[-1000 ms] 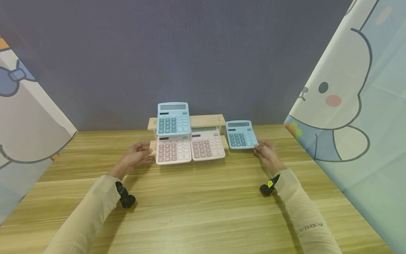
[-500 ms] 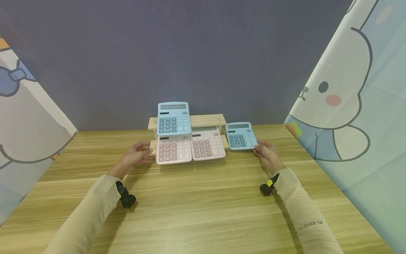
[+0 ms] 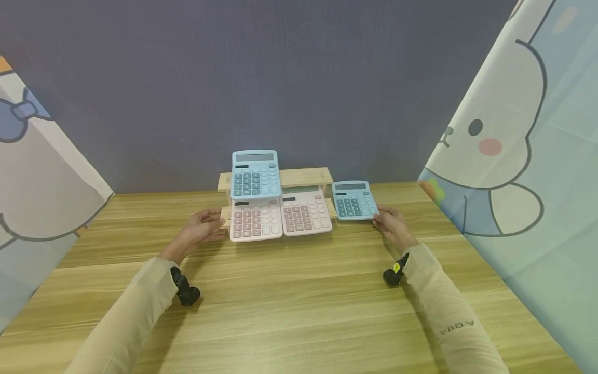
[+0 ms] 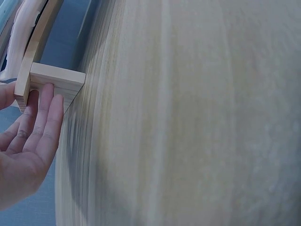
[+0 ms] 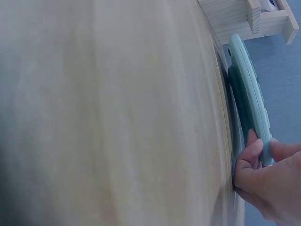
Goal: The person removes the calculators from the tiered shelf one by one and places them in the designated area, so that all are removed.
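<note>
A two-tier wooden rack stands at the back of the table. One blue calculator leans on its upper tier at the left; two pink calculators sit side by side on the lower tier. The left hand holds the left end of the lower bar, thumb on top and fingers beneath, as the left wrist view shows at the wooden bar. Right of the rack, the right hand pinches the lower right corner of another blue calculator, seen edge-on in the right wrist view.
The wood-grain table stretches in front of the rack. A dark grey panel rises close behind it. Curtains with cartoon figures hang at both sides.
The blue calculator in the right hand has dropped slightly, its top edge now lower. The left hand and the rack look unmoved.
</note>
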Demonstrator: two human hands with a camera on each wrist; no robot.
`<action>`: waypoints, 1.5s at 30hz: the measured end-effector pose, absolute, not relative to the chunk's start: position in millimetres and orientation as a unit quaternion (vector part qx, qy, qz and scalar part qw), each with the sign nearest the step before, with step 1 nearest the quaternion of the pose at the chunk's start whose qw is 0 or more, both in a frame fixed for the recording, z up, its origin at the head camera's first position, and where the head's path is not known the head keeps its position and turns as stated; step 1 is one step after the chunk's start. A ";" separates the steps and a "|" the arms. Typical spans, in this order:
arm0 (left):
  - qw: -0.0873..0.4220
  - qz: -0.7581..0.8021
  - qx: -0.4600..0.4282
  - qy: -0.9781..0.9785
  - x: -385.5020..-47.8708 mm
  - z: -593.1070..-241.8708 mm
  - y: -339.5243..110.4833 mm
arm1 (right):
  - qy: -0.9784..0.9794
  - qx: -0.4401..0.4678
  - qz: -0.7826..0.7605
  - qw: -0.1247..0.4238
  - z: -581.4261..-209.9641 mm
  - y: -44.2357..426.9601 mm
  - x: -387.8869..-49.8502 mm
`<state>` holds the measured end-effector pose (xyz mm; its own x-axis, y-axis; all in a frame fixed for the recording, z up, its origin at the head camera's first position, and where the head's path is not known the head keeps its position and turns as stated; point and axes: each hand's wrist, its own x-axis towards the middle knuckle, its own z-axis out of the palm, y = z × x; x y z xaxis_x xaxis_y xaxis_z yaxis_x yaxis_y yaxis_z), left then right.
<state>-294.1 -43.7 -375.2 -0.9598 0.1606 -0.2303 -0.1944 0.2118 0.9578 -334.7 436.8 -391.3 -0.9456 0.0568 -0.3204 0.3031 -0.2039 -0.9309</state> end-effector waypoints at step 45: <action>0.136 0.626 -0.016 0.768 -293.0 -374.1 -42.8 | 0.812 0.093 -0.571 0.083 -393.0 441.5 -342.1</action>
